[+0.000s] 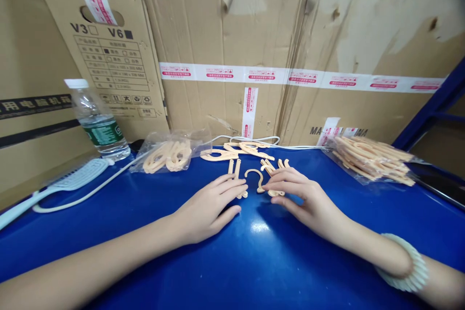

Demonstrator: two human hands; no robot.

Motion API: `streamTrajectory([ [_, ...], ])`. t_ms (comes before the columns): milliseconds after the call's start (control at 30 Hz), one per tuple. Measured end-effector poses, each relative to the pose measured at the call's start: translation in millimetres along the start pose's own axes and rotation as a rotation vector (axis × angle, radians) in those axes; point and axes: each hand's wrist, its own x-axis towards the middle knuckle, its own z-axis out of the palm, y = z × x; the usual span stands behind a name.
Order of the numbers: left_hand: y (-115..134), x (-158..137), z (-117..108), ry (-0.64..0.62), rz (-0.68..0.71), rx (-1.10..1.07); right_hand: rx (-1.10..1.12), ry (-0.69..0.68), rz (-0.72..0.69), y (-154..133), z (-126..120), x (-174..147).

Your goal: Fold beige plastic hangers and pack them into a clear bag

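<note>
My left hand [214, 206] lies palm down on the blue table, fingers stretched out and thumb apart. Its fingertips rest over a few narrow cream plastic strips [237, 169], partly hiding them. On the other side, my right hand [308, 198] arches with fingers curved and thumb apart, touching small cream plastic pieces [276, 193] at the fingertips. A cream plastic hook [260, 179] stands between the two hands, nearest the right fingertips. Several more slim cream pieces [269, 166] show behind the right fingers. Beyond both hands lie cream looped parts that look like folding hanger arms [220, 155].
Clear bags of cream parts lie at left [169, 155] and right [374, 157]. A water bottle [103, 131] and pale blue hairbrush [78, 174] are at left. A white cable [90, 196] runs behind. Cardboard [225, 106] walls the back; a dark flat object [441, 189] lies far right.
</note>
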Motion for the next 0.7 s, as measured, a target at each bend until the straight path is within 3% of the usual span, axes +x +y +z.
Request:
streamTrajectory([
  [167, -1, -1, 1, -0.055, -0.005, -0.001, -0.082, -0.111, -0.029, 6, 4, 18],
  [367, 0, -3, 3, 0.09, 0.037, -0.022, -0.112, -0.25, -0.025, 12, 24, 31],
  [600, -1, -5, 4, 0.131, 0.027, -0.053, -0.077, -0.228, 0.011, 17, 21, 36],
  [700, -1, -5, 4, 0.136, 0.035, -0.058, -0.066, -0.042, -0.023, 2, 2, 32],
])
